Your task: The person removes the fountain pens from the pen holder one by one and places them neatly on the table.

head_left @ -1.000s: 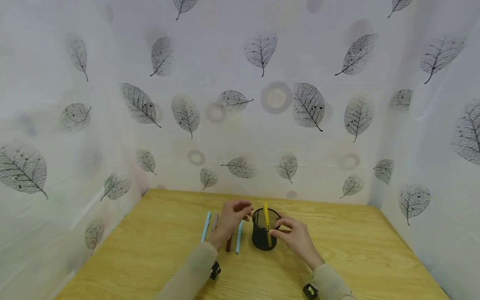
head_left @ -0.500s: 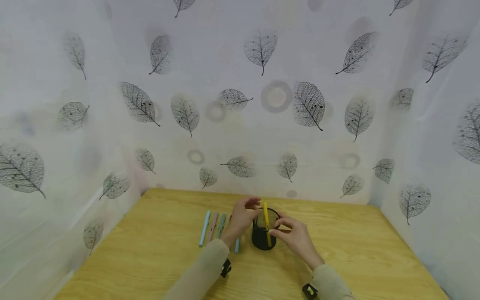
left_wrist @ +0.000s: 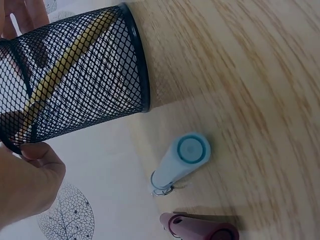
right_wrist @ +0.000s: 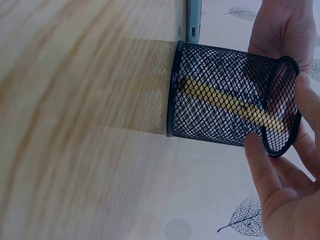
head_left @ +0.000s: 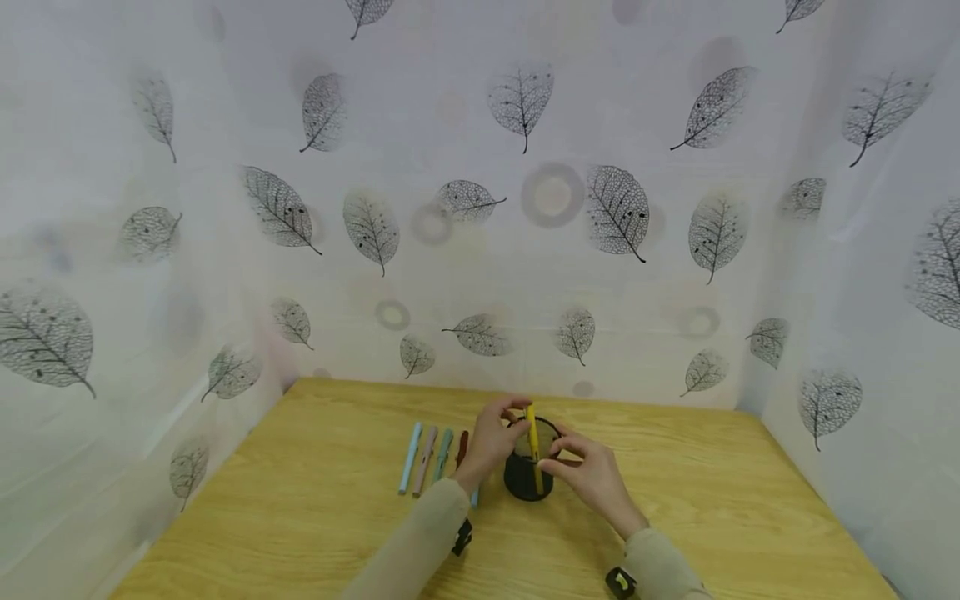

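A black mesh pen holder (head_left: 525,482) stands mid-table with a yellow pen (head_left: 532,435) leaning inside it. My left hand (head_left: 489,443) curls against the holder's left side, its thumb (left_wrist: 37,150) on the rim close to the pen's top. My right hand (head_left: 590,475) grips the holder's right side, its thumb (right_wrist: 261,165) and fingers on the rim. In the wrist views the holder (left_wrist: 90,95) (right_wrist: 210,65) shows the yellow pen (left_wrist: 65,65) (right_wrist: 227,102) through the mesh. The left hand (right_wrist: 282,30) shows behind the holder.
Left of the holder lie a light blue pen (head_left: 410,458), a pink pen (head_left: 425,461), a teal pen (head_left: 444,454) and a dark red pen (head_left: 461,448). Another blue pen (left_wrist: 180,160) lies under my left wrist. Leaf-print curtains enclose the wooden table (head_left: 712,500).
My left hand moved right from above the lying pens to the holder's rim, uncovering the teal and dark red pens. The right hand stayed on the holder.
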`<state>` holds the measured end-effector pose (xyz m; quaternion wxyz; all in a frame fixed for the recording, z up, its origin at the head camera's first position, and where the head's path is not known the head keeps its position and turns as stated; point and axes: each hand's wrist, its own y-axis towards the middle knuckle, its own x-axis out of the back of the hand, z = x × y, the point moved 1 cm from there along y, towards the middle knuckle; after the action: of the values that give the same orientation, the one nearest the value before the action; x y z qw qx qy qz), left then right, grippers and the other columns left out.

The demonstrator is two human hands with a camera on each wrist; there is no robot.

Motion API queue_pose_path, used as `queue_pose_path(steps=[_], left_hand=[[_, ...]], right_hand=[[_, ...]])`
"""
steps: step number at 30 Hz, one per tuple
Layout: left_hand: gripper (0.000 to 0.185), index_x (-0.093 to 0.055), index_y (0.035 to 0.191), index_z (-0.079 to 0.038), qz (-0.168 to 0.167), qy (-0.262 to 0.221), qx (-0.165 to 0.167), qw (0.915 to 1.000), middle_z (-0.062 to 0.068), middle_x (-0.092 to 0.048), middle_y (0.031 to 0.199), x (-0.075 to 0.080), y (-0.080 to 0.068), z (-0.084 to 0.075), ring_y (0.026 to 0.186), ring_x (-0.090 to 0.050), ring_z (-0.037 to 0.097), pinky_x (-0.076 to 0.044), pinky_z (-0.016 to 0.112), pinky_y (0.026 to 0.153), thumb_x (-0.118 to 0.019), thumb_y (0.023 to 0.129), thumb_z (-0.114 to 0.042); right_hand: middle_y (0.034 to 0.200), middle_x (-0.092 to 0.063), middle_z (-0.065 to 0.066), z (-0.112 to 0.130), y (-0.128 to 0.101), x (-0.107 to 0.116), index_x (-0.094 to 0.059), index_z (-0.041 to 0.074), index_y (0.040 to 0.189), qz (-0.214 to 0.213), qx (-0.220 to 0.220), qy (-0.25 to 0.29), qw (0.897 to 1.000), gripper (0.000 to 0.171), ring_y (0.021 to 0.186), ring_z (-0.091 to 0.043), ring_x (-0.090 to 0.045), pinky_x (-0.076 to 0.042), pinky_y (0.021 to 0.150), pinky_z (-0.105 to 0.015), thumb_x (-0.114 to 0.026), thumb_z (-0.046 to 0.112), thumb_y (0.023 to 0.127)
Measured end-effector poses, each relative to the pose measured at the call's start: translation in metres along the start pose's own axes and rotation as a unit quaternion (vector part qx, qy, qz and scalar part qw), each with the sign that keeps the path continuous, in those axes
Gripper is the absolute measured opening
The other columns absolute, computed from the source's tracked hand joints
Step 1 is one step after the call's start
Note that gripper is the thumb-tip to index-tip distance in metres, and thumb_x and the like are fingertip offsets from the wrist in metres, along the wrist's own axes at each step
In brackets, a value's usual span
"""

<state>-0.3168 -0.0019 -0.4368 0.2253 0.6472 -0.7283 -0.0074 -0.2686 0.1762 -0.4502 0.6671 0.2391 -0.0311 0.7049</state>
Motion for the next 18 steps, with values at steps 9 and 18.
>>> queue_pose_path(steps=[9, 18], left_hand=[[0.025, -0.067, 0.118, -0.013, 0.016, 0.004, -0.013, 0.9998, 0.002, -0.066, 0.116, 0.0002, 0.0041, 0.0046, 0.086, -0.054, 0.012, -0.050, 0.023, 0.065, -0.064, 0.094, -0.006], [0.022, -0.068, 0.114, -0.015, 0.033, 0.002, -0.022, 0.9992, 0.001, -0.067, 0.114, 0.0030, 0.0063, 0.0072, 0.100, -0.059, 0.018, -0.051, 0.028, 0.074, -0.061, 0.095, -0.006]], right_hand=[[0.142, -0.054, -0.016, -0.0022, 0.0004, 0.0003, -0.068, 0.012, 0.083, 0.000, -0.005, -0.009, 1.000, 0.016, 0.126, -0.036, -0.055, -0.059, 0.082, -0.027, -0.082, 0.018, 0.078], [0.142, -0.054, -0.015, -0.0066, 0.0024, -0.0008, -0.067, 0.012, 0.082, -0.003, -0.010, -0.006, 1.000, 0.017, 0.127, -0.037, -0.055, -0.059, 0.081, -0.027, -0.082, 0.017, 0.077]])
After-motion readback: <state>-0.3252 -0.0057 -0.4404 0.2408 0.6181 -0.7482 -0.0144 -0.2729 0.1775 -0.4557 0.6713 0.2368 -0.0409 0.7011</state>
